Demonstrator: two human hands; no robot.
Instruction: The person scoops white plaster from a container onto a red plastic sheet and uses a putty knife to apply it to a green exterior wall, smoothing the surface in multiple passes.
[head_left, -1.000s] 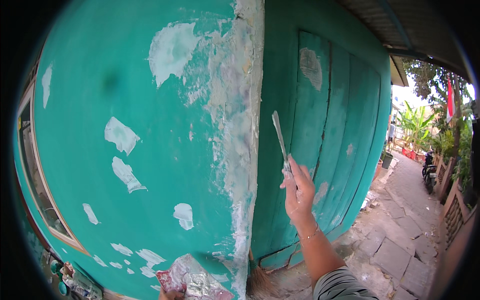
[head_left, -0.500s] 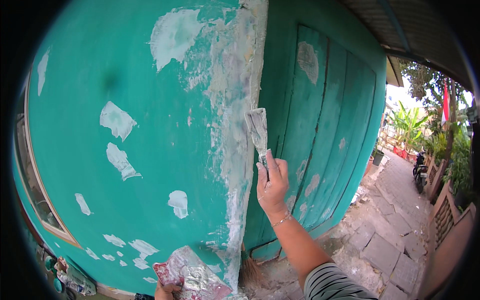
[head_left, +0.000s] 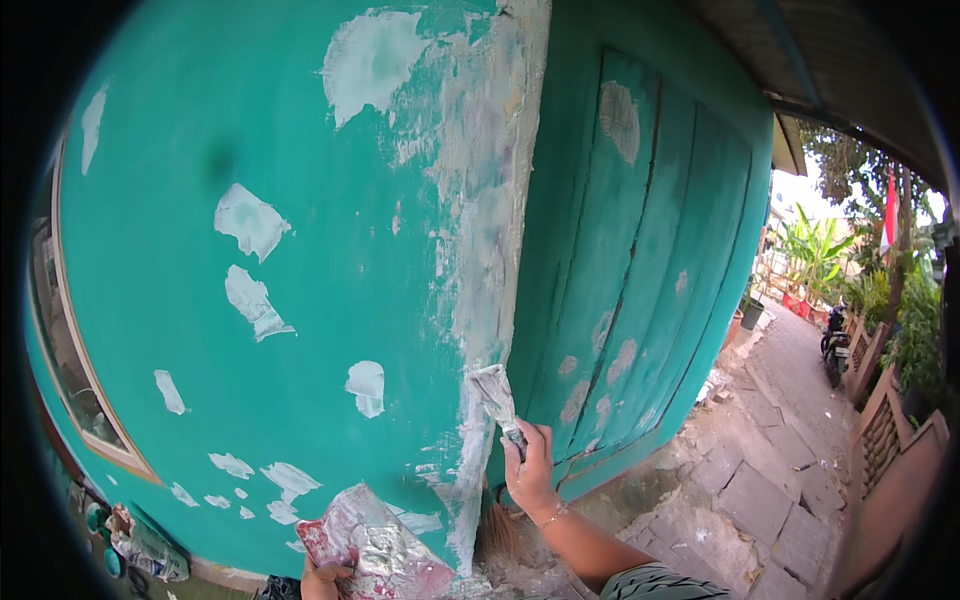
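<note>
Teal plastered wall (head_left: 300, 300) shows pale filler patches; its corner (head_left: 490, 250) is heavily smeared with grey putty. Right hand (head_left: 530, 472) is closed around the handle of a putty knife (head_left: 497, 395), blade laid against the lower corner. Left hand (head_left: 322, 578), below the wall's base, grips a red board (head_left: 375, 545) loaded with putty. A paved lane (head_left: 770, 480) runs right of the wall.
</note>
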